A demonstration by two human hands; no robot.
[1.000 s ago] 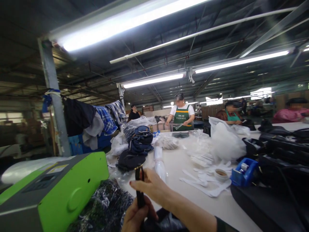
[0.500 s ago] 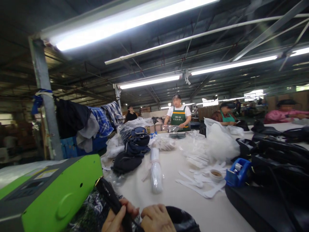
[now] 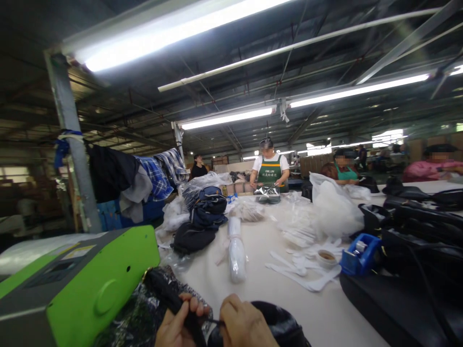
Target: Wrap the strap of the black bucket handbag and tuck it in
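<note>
At the bottom of the view, my left hand (image 3: 177,320) is closed round a black strap (image 3: 163,288), which looks folded or bundled and points up to the left. My right hand (image 3: 244,322) sits just to its right, fingers bent in a pinch on a thin dark cord (image 3: 216,321) that runs towards the left hand. Behind and below the right hand lies a shiny black bag (image 3: 280,320), partly cut off by the frame. Crinkled clear plastic (image 3: 135,308) covers something dark left of my hands.
A green and grey machine (image 3: 108,284) stands close on the left. On the white table (image 3: 253,250) lie a white wrapped roll (image 3: 237,255), dark backpacks (image 3: 208,207), white strips (image 3: 307,279), a blue tape dispenser (image 3: 360,253) and black bags (image 3: 415,260). A co-worker in a green apron (image 3: 270,171) handles clear plastic opposite.
My right hand has shifted slightly right, apart from the left, and the thin cord now shows between them. The co-worker opposite has lowered the plastic. The view has shifted slightly.
</note>
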